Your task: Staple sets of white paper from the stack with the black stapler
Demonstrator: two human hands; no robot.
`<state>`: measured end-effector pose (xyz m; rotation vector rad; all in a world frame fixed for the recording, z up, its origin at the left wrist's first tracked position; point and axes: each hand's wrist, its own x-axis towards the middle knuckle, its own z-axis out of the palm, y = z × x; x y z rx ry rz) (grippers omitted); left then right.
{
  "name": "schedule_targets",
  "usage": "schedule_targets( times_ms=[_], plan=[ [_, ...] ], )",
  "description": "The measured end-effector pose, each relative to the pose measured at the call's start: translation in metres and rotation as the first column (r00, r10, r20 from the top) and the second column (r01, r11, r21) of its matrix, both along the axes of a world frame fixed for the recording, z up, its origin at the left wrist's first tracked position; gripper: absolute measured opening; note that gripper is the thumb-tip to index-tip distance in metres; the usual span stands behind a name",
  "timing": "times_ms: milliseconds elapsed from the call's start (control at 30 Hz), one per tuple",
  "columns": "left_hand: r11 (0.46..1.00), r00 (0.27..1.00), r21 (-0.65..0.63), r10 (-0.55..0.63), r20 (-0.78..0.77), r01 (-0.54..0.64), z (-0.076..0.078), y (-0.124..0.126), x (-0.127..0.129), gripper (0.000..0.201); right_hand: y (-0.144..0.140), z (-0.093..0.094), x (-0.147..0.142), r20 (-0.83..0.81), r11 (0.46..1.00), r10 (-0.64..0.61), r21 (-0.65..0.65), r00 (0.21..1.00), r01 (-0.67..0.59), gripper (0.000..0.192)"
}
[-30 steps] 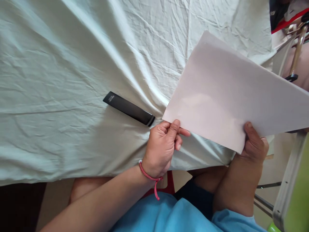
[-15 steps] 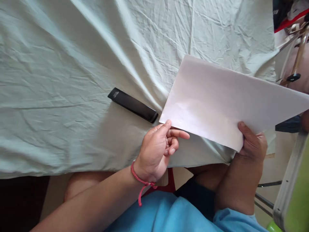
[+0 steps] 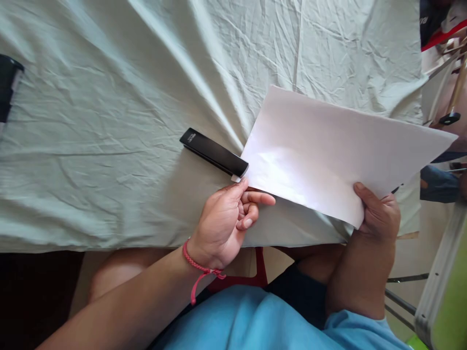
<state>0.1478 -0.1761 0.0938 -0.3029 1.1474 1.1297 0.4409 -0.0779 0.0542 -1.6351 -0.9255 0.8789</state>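
I hold a white sheet of paper low over the right part of a table covered with a wrinkled pale cloth. My left hand pinches the sheet's near left corner between thumb and forefinger. My right hand grips the near right corner, thumb on top. A slim black box lies on the cloth just left of the paper, its end touching or slipping under the sheet's corner.
A dark object pokes in at the left edge of the table. Metal chair legs and a green-and-grey frame stand to the right. The table's near edge runs just above my knees.
The sheet has come down flatter and closer to the cloth, its left corner now by the black box. My left hand shifted slightly left with it. The view panned left, revealing the dark object.
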Motion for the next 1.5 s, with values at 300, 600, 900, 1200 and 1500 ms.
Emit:
schedule_targets(
  times_ms=[300,600,900,1200,1500],
  plan=[
    [0.970,0.913,0.174,-0.089,-0.398,0.170,0.003,-0.007,-0.016,0.051,0.002,0.001,-0.002,0.016,0.999,0.018,-0.046,1.000,-0.017,0.056],
    [0.822,-0.152,0.208,0.334,-0.930,0.531,-0.031,-0.002,-0.049,0.011,0.003,-0.002,0.002,0.011,0.998,0.046,-0.037,0.999,-0.046,0.054],
    [0.842,-0.179,0.021,0.139,-0.974,0.539,-0.034,0.002,-0.052,0.013,0.002,-0.007,0.003,-0.047,0.998,0.058,-0.024,0.997,-0.059,0.055],
    [0.818,-0.102,0.040,0.120,-0.988,0.574,-0.035,0.006,-0.044,0.012,0.002,-0.006,-0.001,-0.090,0.999,0.040,-0.031,0.995,-0.042,0.053],
    [0.850,-0.162,0.035,0.140,-0.977,0.526,-0.038,0.003,-0.031,0.013,0.003,-0.012,-0.001,-0.034,0.997,0.083,0.007,0.996,-0.082,0.051]
  ],
)
